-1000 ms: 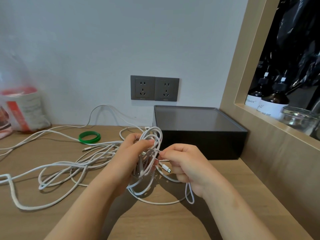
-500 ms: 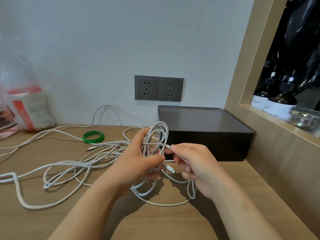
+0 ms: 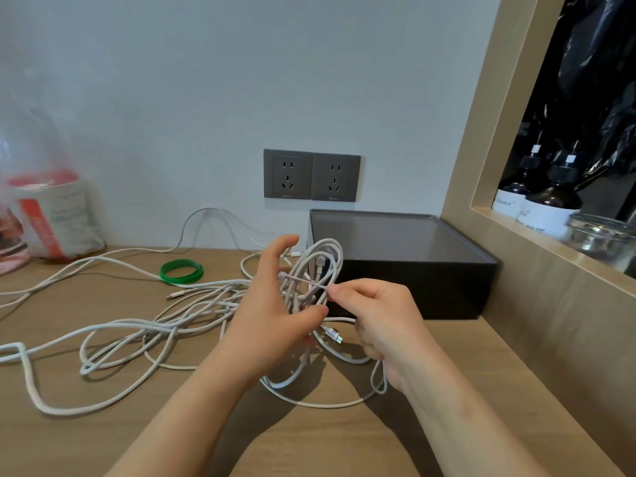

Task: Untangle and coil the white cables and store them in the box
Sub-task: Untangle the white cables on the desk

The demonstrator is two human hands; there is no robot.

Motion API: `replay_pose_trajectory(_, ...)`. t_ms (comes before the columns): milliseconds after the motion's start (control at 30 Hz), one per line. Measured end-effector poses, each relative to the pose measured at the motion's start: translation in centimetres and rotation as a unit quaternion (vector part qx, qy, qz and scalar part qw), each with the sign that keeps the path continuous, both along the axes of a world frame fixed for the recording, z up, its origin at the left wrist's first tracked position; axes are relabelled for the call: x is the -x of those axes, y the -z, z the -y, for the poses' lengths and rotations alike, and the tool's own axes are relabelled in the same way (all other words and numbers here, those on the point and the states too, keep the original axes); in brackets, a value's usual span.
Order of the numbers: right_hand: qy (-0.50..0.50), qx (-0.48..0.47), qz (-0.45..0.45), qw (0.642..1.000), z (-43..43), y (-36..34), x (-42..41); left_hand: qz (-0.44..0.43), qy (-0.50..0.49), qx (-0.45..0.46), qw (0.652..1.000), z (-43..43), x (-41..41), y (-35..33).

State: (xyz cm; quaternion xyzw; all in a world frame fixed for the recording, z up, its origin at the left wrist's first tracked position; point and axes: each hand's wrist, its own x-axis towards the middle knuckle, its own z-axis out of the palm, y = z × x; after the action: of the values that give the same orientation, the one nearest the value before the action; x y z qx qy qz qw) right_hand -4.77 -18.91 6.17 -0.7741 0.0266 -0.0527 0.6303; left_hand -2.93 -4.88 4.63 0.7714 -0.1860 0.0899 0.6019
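My L hand (image 3: 272, 315) is raised over the wooden surface (image 3: 103, 435). Its fingers are straight & spread, grip apart. A coil (image 3: 318, 270) of white cable sits in the crook btwn thumb & palm. My R hand (image 3: 378, 318) has its grip clamped on one strand, pinched btwn thumb & forefinger & drawn across the coil's front. Its lower fingers curl round a loop that hangs to the surface. A silver plug (image 3: 333, 336) dangles btwn the hands.

More white cables (image 3: 155, 325) lie tangled on the surface to the left, some running to the wall. The black box (image 3: 413, 290) stands just behind the coil, by the wall. A green band (image 3: 181, 271) lies near the tangle. Two grey sockets (image 3: 311, 175) are on the wall above the box. There is a plastic bag (image 3: 51, 215) far left, and bottles (image 3: 547, 204) & a jar (image 3: 605, 235) on a shelf at right.
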Motion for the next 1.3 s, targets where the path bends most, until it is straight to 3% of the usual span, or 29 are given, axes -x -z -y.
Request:
replay_pose_trajectory(133,-0.006,-0.009,-0.013,1.000,0.1,0.4,-0.2,0.079,-0.019,-0.046,0.996,0.0,-0.3,0.4)
replay_pose_trajectory(267,-0.022,-0.092,-0.058,0.994,0.5,0.3,-0.6,0.107,-0.070,-0.061,0.990,-0.4,-1.1,1.0)
replay_pose_trajectory(433,0.003,0.055,0.029,0.998,0.0,0.7,-0.7,0.128,-0.119,-0.171,0.970,-0.1,-1.1,1.3)
replay_pose_trajectory(633,-0.009,0.089,0.056,0.994,0.0,1.3,-1.0,0.137,-0.177,-0.288,0.931,0.5,-0.8,1.7)
replay_pose_trajectory(1033,0.017,0.163,0.106,0.981,-0.2,1.8,-1.2,0.209,-0.241,-0.263,0.911,1.2,-1.9,3.5)
replay_pose_trajectory(1300,0.017,0.120,0.068,0.990,-0.4,1.9,-1.3,0.283,-0.222,-0.249,0.899,0.6,-2.4,4.2)
